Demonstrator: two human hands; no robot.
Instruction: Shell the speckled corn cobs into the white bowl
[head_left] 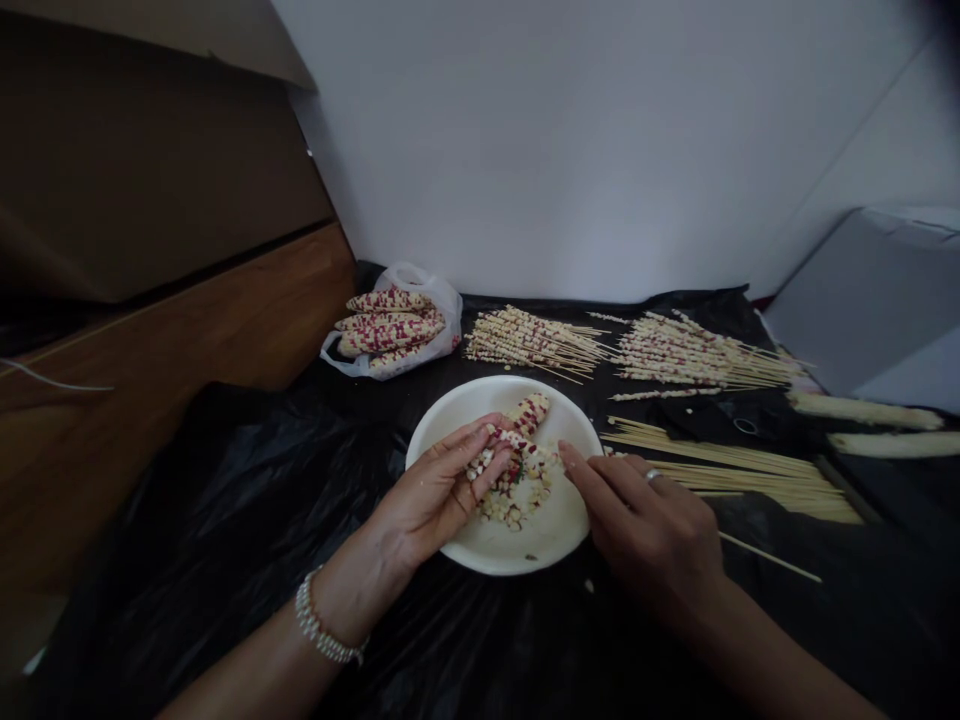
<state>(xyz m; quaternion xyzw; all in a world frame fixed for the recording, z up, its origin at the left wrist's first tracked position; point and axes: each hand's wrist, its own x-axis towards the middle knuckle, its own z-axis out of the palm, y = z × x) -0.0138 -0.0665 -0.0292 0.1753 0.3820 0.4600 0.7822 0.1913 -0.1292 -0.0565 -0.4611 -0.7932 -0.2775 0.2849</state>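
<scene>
A white plate (540,540) sits on black plastic sheeting, holding a red-and-cream corn cob (529,412) and a heap of loose kernels (517,495). My left hand (435,495) rests over the plate's left rim, fingers curled around the lower end of the cob with kernels against the fingertips. My right hand (645,520), a ring on one finger, lies at the plate's right rim with its fingers drawn together and the fingertips touching the kernels; whether it pinches one is hidden.
A white plastic bag of whole cobs (390,330) lies at the back left. Two piles of kernel-threaded skewers (532,340) (697,355) lie behind the plate, bare bamboo skewers (750,470) to the right. Stripped cobs (862,410) and a grey box (870,300) stand at far right; wooden furniture (187,330) on the left.
</scene>
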